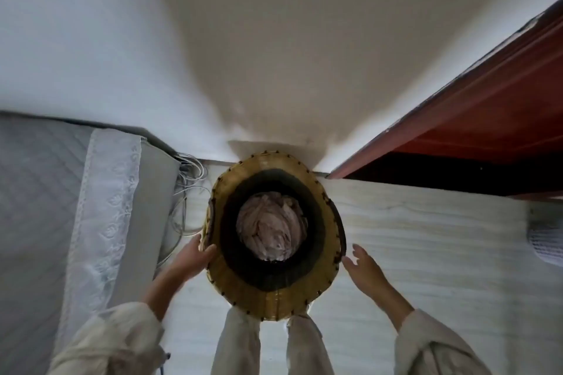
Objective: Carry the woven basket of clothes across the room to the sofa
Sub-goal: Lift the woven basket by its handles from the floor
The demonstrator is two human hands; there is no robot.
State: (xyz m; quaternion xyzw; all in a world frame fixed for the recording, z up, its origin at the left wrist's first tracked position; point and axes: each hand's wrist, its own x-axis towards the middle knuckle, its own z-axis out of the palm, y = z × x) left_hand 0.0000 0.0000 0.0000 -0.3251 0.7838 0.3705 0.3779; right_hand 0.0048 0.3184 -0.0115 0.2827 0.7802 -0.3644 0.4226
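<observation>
Gripping basket (243, 292) rim w/ left hand (195, 256); right hand (364, 266) open.

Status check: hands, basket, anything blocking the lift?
Left hand on the basket rim; right hand open, just off it. Basket on floor by wall, clothes inside. Loose cables left, red door right.

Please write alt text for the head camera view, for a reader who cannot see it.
Seen from above, a woven basket of pale clothes stands on the floor against a wall. The left hand touches its rim; the open right hand is beside it.
</observation>
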